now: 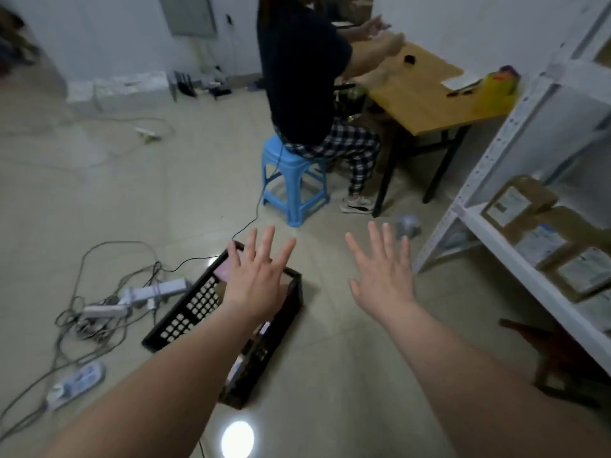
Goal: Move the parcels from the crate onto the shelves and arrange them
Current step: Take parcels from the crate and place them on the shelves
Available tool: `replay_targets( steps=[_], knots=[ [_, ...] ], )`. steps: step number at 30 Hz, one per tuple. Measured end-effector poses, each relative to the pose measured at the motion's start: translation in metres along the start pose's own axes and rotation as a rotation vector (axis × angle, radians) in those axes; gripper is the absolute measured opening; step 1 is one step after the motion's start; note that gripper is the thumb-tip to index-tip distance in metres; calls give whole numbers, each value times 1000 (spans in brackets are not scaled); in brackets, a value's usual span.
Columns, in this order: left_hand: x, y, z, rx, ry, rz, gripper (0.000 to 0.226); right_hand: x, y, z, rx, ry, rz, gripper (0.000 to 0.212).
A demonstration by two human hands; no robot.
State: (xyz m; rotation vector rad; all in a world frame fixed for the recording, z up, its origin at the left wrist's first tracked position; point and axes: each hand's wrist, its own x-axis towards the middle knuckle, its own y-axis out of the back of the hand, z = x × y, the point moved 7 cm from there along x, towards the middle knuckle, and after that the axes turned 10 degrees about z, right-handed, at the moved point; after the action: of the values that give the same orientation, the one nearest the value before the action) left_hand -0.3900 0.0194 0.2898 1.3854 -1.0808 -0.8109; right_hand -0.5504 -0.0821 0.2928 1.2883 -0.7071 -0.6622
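Crate (pixel 185 312) sat on floor (pixel 99 193), lower centre. Left hand (pixel 254 282) was over its far end, right hand (pixel 383 272) beside it to the right, over bare floor. Power strips (pixel 152 290) and cables (pixel 99 252) lay left of crate. Shelves (pixel 496 153) ran down right edge, parcels (pixel 519 200) on one level. Upper centre: stool (pixel 294 180) with a seated person (pixel 304 71), worktop (pixel 420 90) to its right.

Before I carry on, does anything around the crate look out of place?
Yes: a tangle of cables and power strips sprawls on the floor left of the crate, a possible trip hazard. The left hand and right hand are open, empty.
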Motion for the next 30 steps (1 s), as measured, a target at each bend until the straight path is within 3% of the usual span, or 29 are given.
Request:
replay_targets(
  steps=[5,10,22,30],
  knots=[
    [-50,-28,-143,12,217,-49,78,15,-7,-151,45,188,-8,81],
    [-102,-54,-221,6,326,-112,83,10,-25,-243,77,299,-97,83],
    [-178,-148,-271,-113,546,-342,83,24,-111,-338,66,449,-291,83],
    [-194,-251,-286,-147,676,-440,83,45,-224,-405,140,516,-395,83]
  ],
)
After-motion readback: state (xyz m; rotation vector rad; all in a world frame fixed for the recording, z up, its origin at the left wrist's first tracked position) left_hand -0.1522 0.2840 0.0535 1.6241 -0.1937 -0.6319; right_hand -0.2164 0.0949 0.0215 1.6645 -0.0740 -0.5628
